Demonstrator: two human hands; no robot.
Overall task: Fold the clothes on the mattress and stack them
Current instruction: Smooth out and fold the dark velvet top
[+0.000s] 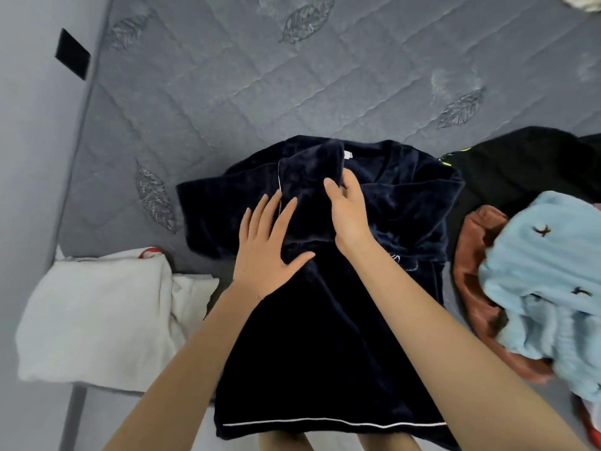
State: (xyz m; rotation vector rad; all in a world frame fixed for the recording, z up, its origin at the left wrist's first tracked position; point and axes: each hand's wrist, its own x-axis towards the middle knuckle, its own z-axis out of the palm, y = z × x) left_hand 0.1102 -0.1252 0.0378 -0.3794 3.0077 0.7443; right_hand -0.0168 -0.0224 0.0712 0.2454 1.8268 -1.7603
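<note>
Mattress (292,92): grey, quilted, stitched with leaf motifs; filling the view from 9 through 12 to 3 o'clock. Wall (26,157): pale grey, along the 9 o'clock edge, bearing a black patch (72,54) at 10 o'clock.

Navy top (325,336): plush, dark blue, white piping along the hem. Laid out on the mattress at centre, collar toward 12 o'clock, hem toward 6 o'clock. Small white label (348,154) at the collar. Sleeve (309,177): turned inward over the chest, thin white piping down its edge.

Left hand (266,245): flat on the navy top, just at 9 o'clock of centre, fingers straight and spread, pressing the fabric down; grip released. Right hand (348,216): at centre, just at 3 o'clock of the left hand, grip clenched on the sleeve, thumb on top, fingers hidden behind the fold.

White folded cloth (97,314): at 8 o'clock, just beside the navy top, a red mark at its far edge.

Black garment (520,164): at 2 o'clock, unfolded, yellow-green marks near the navy top's shoulder, touching it. Brown garment (471,288): at 4 o'clock, crumpled, partly under the pale blue fleece (546,288). Fleece heaped toward the 4 o'clock edge, dotted with small dark stitched marks.
</note>
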